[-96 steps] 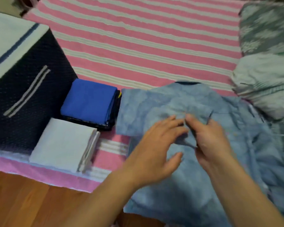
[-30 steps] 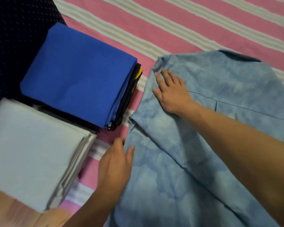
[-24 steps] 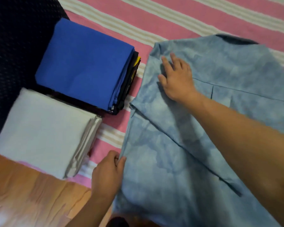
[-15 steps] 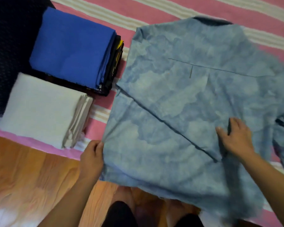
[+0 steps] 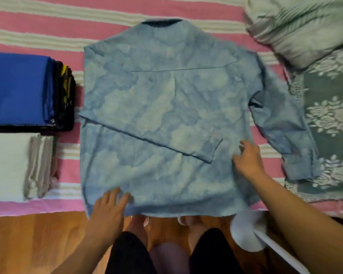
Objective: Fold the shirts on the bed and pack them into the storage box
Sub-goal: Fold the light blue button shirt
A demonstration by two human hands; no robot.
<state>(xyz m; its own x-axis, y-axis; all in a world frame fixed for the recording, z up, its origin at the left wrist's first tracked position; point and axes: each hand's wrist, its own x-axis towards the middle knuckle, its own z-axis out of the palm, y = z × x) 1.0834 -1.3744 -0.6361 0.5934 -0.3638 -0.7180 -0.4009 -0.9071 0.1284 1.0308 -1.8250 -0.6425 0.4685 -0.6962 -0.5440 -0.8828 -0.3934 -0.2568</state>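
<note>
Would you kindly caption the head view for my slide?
Both hands, left hand and right hand, smooth a pale blue shirt lying back-up on the striped bed, one sleeve folded across.

Head cam, steep down over bed [image 5: 127,8], close.

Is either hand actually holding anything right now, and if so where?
Nothing is gripped. The left hand lies flat on the blue shirt at its bottom hem; the right hand rests open on its right side.

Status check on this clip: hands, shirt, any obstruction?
Left hand flat on hem, right hand flat on side. Blue shirt face down, one sleeve folded across, other sleeve out. Nothing blocking.
</note>
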